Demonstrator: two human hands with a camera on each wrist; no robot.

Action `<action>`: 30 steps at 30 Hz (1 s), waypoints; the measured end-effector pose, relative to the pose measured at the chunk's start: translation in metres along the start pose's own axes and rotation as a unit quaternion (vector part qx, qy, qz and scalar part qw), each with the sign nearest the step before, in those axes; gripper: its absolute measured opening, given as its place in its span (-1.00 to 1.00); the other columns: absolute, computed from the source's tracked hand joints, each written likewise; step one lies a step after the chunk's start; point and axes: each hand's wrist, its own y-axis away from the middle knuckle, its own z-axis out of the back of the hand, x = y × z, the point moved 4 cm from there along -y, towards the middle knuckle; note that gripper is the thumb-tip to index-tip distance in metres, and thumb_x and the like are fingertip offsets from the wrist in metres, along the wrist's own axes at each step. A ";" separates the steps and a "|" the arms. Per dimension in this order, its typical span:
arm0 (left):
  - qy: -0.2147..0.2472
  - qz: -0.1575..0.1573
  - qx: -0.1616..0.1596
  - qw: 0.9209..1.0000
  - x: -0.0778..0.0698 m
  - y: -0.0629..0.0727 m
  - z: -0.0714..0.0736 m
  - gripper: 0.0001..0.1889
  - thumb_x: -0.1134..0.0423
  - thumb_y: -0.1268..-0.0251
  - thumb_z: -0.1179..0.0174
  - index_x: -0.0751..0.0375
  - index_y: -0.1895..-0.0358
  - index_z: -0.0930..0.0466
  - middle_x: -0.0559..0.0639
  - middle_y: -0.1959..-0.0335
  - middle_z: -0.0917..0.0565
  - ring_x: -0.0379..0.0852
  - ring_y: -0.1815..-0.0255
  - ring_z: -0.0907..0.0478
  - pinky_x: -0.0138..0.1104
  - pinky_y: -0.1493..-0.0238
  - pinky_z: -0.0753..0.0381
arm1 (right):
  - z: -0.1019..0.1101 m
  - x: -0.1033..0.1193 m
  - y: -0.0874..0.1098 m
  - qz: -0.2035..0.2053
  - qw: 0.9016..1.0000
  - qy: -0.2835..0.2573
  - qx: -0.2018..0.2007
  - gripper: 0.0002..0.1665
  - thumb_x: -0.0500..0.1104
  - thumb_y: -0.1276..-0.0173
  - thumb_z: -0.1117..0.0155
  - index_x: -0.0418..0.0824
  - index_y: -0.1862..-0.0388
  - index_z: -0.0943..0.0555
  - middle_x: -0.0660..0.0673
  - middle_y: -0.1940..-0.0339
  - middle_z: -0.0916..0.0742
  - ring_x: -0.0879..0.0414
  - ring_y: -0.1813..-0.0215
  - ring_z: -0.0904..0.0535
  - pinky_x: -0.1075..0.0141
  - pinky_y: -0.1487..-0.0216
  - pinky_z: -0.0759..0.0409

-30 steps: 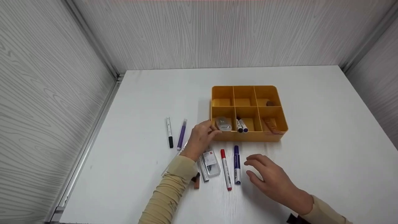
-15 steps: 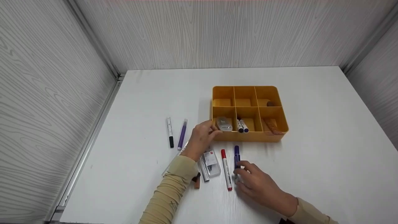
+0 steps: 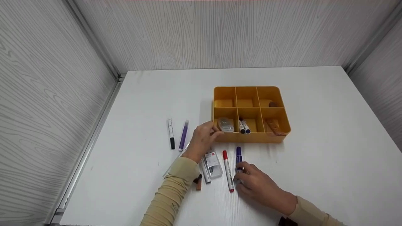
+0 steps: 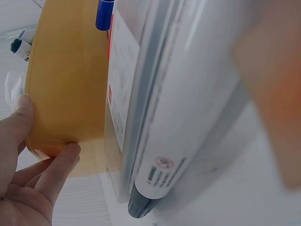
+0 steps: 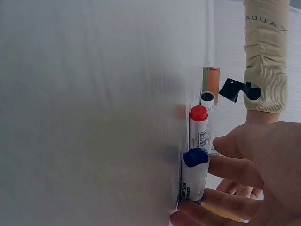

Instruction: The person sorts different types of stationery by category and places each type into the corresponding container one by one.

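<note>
At the front left corner of a yellow divided organizer box (image 3: 251, 138), my left hand (image 3: 201, 142) pinches the wall, thumb at the rim and fingers against the outside. My right hand (image 3: 262, 188) has its thumb and fingers around the lower part of a blue marker (image 3: 239, 153), which lies on the table. In the right wrist view the fingers lie along the sides of this blue marker (image 5: 194, 176). A red marker (image 3: 228, 169) lies just left of it. A clear flat case (image 3: 213, 164) and a white marker (image 3: 205, 172) lie below my left hand.
Inside the box are a small clear case (image 3: 225, 125), two markers (image 3: 244, 127) and a brown item (image 3: 275, 127). A black-capped marker (image 3: 171, 133) and a purple pen (image 3: 184, 135) lie left. An orange-brown block (image 3: 198, 185) sits by the left sleeve (image 3: 169, 191).
My right hand has moved left from beside the blue marker and closed its thumb and fingers around it. My left hand keeps its place at the box corner.
</note>
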 end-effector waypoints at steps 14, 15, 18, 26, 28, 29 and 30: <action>-0.004 -0.001 0.000 1.000 0.000 -0.001 -0.001 -0.80 0.09 -0.31 -0.28 0.14 0.27 -0.56 -0.04 0.25 -0.69 -0.22 0.23 -0.56 -0.38 0.19 -0.62 | -0.001 -0.003 -0.005 0.059 0.998 0.010 -0.032 -0.76 -0.41 -0.07 -0.42 -0.19 0.28 -0.67 -0.16 -0.08 -0.66 0.07 0.11 -0.56 0.23 0.13 -0.64; -0.004 -0.001 0.000 1.000 0.000 0.000 -0.001 -0.80 0.09 -0.31 -0.28 0.14 0.27 -0.56 -0.04 0.24 -0.69 -0.22 0.23 -0.55 -0.37 0.18 -0.62 | -0.001 -0.003 -0.005 0.062 0.997 0.009 -0.035 -0.76 -0.43 -0.06 -0.42 -0.20 0.30 -0.67 -0.16 -0.07 -0.66 0.06 0.12 -0.57 0.24 0.14 -0.64; -0.002 0.005 0.003 1.000 0.000 -0.001 -0.002 -0.80 0.09 -0.31 -0.27 0.13 0.28 -0.55 -0.04 0.24 -0.69 -0.21 0.22 -0.55 -0.36 0.18 -0.62 | -0.001 -0.005 -0.004 0.064 0.997 0.001 -0.038 -0.76 -0.42 -0.05 -0.43 -0.19 0.30 -0.68 -0.15 -0.06 -0.66 0.08 0.12 -0.56 0.24 0.15 -0.64; -0.004 0.007 0.003 1.000 0.001 -0.002 -0.002 -0.78 0.08 -0.30 -0.28 0.15 0.28 -0.54 -0.04 0.27 -0.69 -0.20 0.27 -0.54 -0.38 0.24 -0.60 | 0.004 -0.005 -0.001 0.068 0.996 0.002 -0.060 -0.80 -0.39 -0.08 -0.45 -0.20 0.31 -0.69 -0.18 -0.06 -0.67 0.07 0.11 -0.58 0.25 0.14 -0.65; -0.002 0.007 0.003 1.000 0.001 -0.002 -0.002 -0.78 0.08 -0.29 -0.28 0.15 0.28 -0.55 -0.04 0.28 -0.68 -0.21 0.28 -0.54 -0.39 0.25 -0.59 | 0.006 -0.005 0.000 0.062 0.996 0.002 -0.061 -0.80 -0.35 -0.09 -0.48 -0.20 0.29 -0.70 -0.19 -0.08 -0.66 0.07 0.09 -0.58 0.25 0.12 -0.66; -0.001 0.008 0.004 1.000 0.001 -0.002 -0.002 -0.78 0.08 -0.29 -0.28 0.16 0.28 -0.55 -0.04 0.29 -0.68 -0.21 0.29 -0.54 -0.40 0.26 -0.59 | 0.008 -0.005 0.000 0.058 0.996 0.001 -0.060 -0.80 -0.33 -0.10 -0.49 -0.19 0.28 -0.70 -0.19 -0.09 -0.66 0.07 0.08 -0.58 0.24 0.10 -0.67; 0.001 0.010 0.004 1.000 0.001 -0.001 -0.002 -0.79 0.08 -0.29 -0.29 0.15 0.28 -0.56 -0.05 0.28 -0.68 -0.21 0.29 -0.53 -0.40 0.26 -0.58 | 0.009 -0.005 0.001 0.055 0.997 -0.002 -0.059 -0.80 -0.32 -0.10 -0.50 -0.19 0.27 -0.70 -0.19 -0.10 -0.66 0.07 0.06 -0.58 0.24 0.09 -0.67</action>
